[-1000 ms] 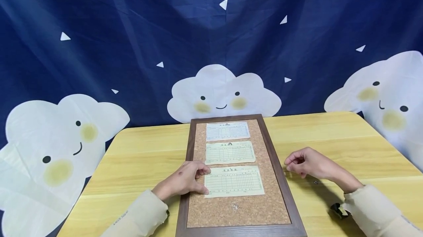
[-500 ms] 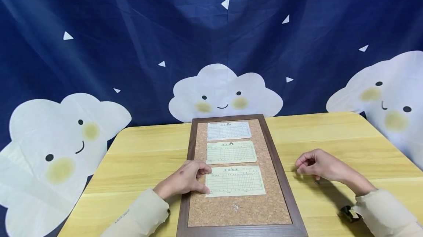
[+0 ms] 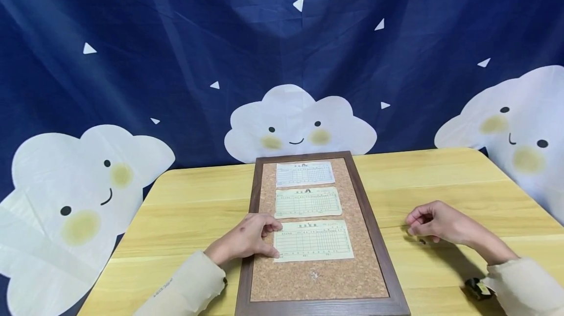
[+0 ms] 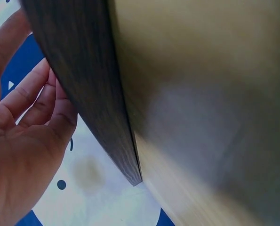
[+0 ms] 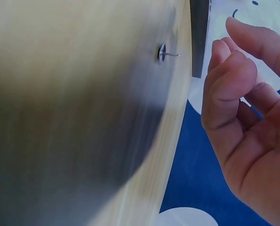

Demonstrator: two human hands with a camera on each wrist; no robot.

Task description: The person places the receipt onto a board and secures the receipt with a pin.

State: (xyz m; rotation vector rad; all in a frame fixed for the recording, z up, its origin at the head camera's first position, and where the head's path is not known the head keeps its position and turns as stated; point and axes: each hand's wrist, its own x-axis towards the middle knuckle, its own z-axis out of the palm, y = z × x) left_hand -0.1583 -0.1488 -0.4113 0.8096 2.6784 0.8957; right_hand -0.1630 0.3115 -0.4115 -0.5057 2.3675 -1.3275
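Note:
A cork board (image 3: 317, 279) in a dark wooden frame lies on the table with three printed paper slips on it. My left hand (image 3: 253, 237) reaches over the frame's left side, its fingertips and thumb spread on the left edge of the lowest pale green slip (image 3: 313, 241). In the left wrist view the dark frame (image 4: 83, 75) hides those fingertips. My right hand (image 3: 445, 225) hovers over the table right of the board, fingers loosely curled, thumb and forefinger apart, holding nothing. Just beneath it, a metal thumbtack (image 5: 162, 53) rests head down, its pin pointing up.
The middle pale green slip (image 3: 308, 203) and the bluish top slip (image 3: 305, 175) lie higher on the cork, each with a small dark spot near its top edge. A blue curtain (image 3: 198, 52) with printed clouds hangs behind the wooden table (image 3: 198, 198).
My right hand has moved to the right, away from the frame and over the thumbtack. The left hand stays at the lowest slip's left edge.

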